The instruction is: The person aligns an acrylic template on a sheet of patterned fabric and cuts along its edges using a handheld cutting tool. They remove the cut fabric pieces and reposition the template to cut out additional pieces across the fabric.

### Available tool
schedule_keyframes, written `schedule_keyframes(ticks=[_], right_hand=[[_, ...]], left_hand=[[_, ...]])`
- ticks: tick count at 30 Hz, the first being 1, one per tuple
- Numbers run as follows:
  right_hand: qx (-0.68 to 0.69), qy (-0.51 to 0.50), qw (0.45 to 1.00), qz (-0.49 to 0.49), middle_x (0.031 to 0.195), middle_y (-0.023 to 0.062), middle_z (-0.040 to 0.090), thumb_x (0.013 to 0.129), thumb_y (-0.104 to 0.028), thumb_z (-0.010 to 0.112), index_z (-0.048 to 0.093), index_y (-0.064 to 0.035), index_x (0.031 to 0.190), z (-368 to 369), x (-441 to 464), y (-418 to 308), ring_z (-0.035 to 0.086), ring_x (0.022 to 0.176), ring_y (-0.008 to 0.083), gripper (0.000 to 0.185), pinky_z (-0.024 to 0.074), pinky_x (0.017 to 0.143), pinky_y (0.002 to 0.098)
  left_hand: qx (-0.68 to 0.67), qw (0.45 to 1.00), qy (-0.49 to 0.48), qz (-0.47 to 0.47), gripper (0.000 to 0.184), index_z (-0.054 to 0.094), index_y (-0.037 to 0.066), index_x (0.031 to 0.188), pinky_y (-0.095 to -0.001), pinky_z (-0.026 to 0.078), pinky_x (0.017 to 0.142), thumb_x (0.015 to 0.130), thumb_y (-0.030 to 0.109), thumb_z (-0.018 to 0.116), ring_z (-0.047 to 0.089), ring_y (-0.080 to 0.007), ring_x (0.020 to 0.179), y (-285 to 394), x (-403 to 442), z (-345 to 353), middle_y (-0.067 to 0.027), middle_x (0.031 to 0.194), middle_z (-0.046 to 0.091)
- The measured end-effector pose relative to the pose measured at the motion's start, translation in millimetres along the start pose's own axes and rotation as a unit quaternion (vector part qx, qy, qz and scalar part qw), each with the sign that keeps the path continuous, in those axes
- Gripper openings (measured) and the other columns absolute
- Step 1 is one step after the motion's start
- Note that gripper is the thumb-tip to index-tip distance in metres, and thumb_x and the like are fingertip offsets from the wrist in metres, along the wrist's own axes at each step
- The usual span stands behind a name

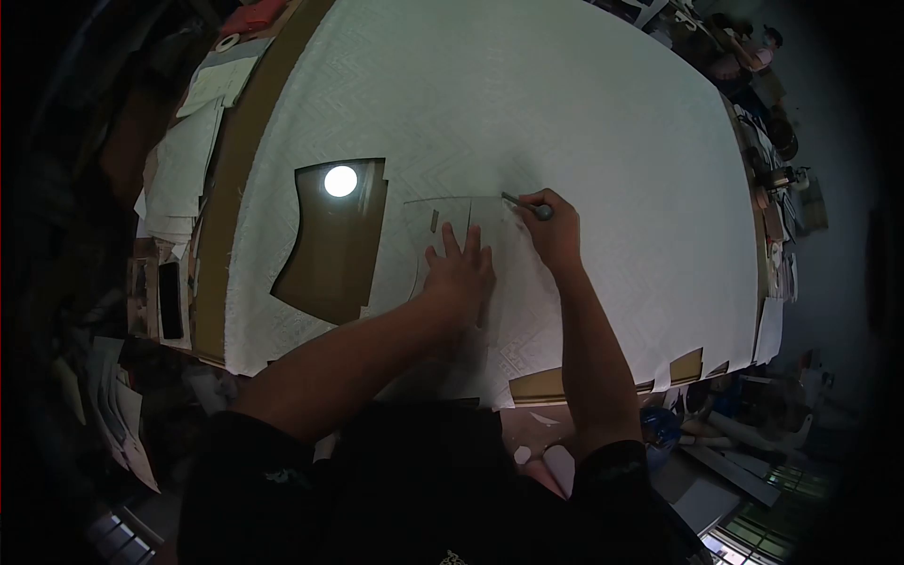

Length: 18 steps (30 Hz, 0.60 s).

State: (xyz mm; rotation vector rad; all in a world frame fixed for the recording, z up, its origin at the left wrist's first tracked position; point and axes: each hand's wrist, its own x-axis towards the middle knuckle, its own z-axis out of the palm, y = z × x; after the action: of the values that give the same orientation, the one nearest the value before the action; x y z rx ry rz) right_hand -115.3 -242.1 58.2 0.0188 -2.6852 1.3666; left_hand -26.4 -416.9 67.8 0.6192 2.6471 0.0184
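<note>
Pale patterned fabric (640, 188) is spread over a wide table. A see-through template (485, 212) lies on it, with a slot and thin dark edge lines. My left hand (457, 273) rests on the template with its fingers spread. My right hand (556, 226) grips a slim grey tool (523, 204) with a rounded end. The tool's tip is at the template's upper right corner; whether it is a pen or a cutter, I cannot tell. Left of the template, a curved cut-out (330, 245) in the fabric bares the brown tabletop.
Papers (184, 160) and a dark phone-like slab (170, 299) lie along the left edge. Notches in the fabric show brown table (541, 384) near me. Another person (753, 56) is at the far right. Clutter and a blue object (659, 428) lie below the right edge.
</note>
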Motion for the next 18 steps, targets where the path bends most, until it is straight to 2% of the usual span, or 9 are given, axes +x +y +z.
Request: schedule_keyframes(ticks=[2, 3, 5, 6, 8, 9, 11, 15, 18], right_hand=[[0.004, -0.148, 0.985, -0.088, 0.092, 0.0109, 0.078, 0.085, -0.004, 0.082, 0.074, -0.0027, 0.096, -15.9, 31.1, 10.6, 0.073, 0.08, 0.0216, 0.013, 0.0561, 0.074, 0.0342], [0.013, -0.154, 0.984, -0.09, 0.092, 0.0109, 0.078, 0.085, -0.004, 0.082, 0.074, -0.0027, 0.096, -21.0, 48.0, 14.1, 0.073, 0.08, 0.0216, 0.013, 0.0561, 0.074, 0.0342], [0.002, -0.314, 0.944, -0.099, 0.093, 0.0099, 0.078, 0.084, 0.0, 0.082, 0.074, -0.0014, 0.096, -32.5, 77.9, 5.8, 0.072, 0.082, 0.019, 0.014, 0.0556, 0.075, 0.0332], [0.014, -0.322, 0.941, -0.101, 0.093, 0.0099, 0.078, 0.084, 0.0, 0.082, 0.074, -0.0014, 0.096, -35.8, 89.2, 0.6, 0.072, 0.082, 0.019, 0.014, 0.0556, 0.075, 0.0332], [-0.015, -0.402, 0.909, -0.108, 0.092, 0.0092, 0.077, 0.084, 0.001, 0.081, 0.074, -0.0011, 0.095, -33.8, 107.4, -7.9, 0.071, 0.083, 0.018, 0.014, 0.0551, 0.076, 0.0332], [-0.004, -0.415, 0.903, -0.113, 0.092, 0.0092, 0.077, 0.084, 0.001, 0.081, 0.074, -0.0011, 0.095, -28.0, 112.0, -5.7, 0.071, 0.083, 0.018, 0.014, 0.0551, 0.076, 0.0332], [0.011, -0.433, 0.888, -0.153, 0.09, 0.0093, 0.077, 0.082, 0.001, 0.081, 0.073, -0.0011, 0.094, -7.3, 117.2, -4.0, 0.071, 0.083, 0.0179, 0.014, 0.0549, 0.075, 0.0333], [0.069, -0.487, 0.853, -0.177, 0.09, 0.0096, 0.076, 0.083, -0.002, 0.08, 0.073, -0.002, 0.095, 61.1, 111.3, -37.7, 0.071, 0.084, 0.0188, 0.014, 0.0548, 0.076, 0.034], [0.039, -0.488, 0.836, -0.25, 0.091, 0.0099, 0.077, 0.083, -0.007, 0.08, 0.073, -0.0033, 0.097, 90.6, 102.7, -51.1, 0.072, 0.084, 0.0199, 0.016, 0.0551, 0.077, 0.0346]], left_hand=[[0.0, 0.996, -0.084, -0.032, 0.137, 0.027, -0.002, 0.162, -0.0671, 0.05, 0.104, 0.056, 0.045, 0.1, 0.02, -0.0669, 0.149, 12.1, -4.5, -27.6, -0.0356, 0.169, 0.008], [0.003, 0.995, -0.089, -0.042, 0.137, 0.027, -0.002, 0.162, -0.0671, 0.05, 0.104, 0.056, 0.045, 0.1, 0.02, -0.0669, 0.149, 15.4, -3.3, -30.2, -0.0356, 0.169, 0.008], [0.033, 0.994, -0.094, -0.048, 0.115, 0.026, -0.003, 0.161, -0.0639, 0.053, 0.102, 0.074, 0.034, 0.091, 0.022, -0.0668, 0.148, 20.8, -1.5, -28.5, -0.0347, 0.17, 0.009], [0.035, 0.992, -0.103, -0.059, 0.115, 0.026, -0.003, 0.161, -0.0639, 0.053, 0.102, 0.074, 0.034, 0.091, 0.022, -0.0668, 0.148, 21.7, 0.4, -23.3, -0.0347, 0.17, 0.009], [0.023, 0.997, -0.05, -0.052, 0.085, 0.03, -0.003, 0.16, -0.0651, 0.053, 0.101, 0.091, 0.023, 0.073, 0.022, -0.0666, 0.148, 19.3, 1.6, -11.8, -0.0344, 0.17, 0.009], [0.021, 0.996, -0.06, -0.068, 0.085, 0.03, -0.003, 0.16, -0.0651, 0.053, 0.101, 0.091, 0.023, 0.073, 0.022, -0.0666, 0.148, 18.2, 2.2, -7.7, -0.0344, 0.17, 0.009], [0.007, 0.998, -0.031, -0.055, 0.066, 0.035, -0.002, 0.157, -0.0673, 0.053, 0.101, 0.098, 0.013, 0.06, 0.022, -0.0664, 0.149, 17.9, 2.6, -4.5, -0.0342, 0.17, 0.01], [0.012, 0.997, -0.017, -0.079, 0.06, 0.04, -0.001, 0.155, -0.0697, 0.052, 0.1, 0.1, 0.015, 0.057, 0.023, -0.0663, 0.148, 22.8, 3.8, -2.3, -0.033, 0.17, 0.013], [-0.01, 0.997, -0.017, -0.081, 0.058, 0.041, 0.0, 0.154, -0.072, 0.05, 0.1, 0.1, 0.017, 0.056, 0.024, -0.0664, 0.148, 21.6, 5.9, -0.2, -0.032, 0.17, 0.014]])
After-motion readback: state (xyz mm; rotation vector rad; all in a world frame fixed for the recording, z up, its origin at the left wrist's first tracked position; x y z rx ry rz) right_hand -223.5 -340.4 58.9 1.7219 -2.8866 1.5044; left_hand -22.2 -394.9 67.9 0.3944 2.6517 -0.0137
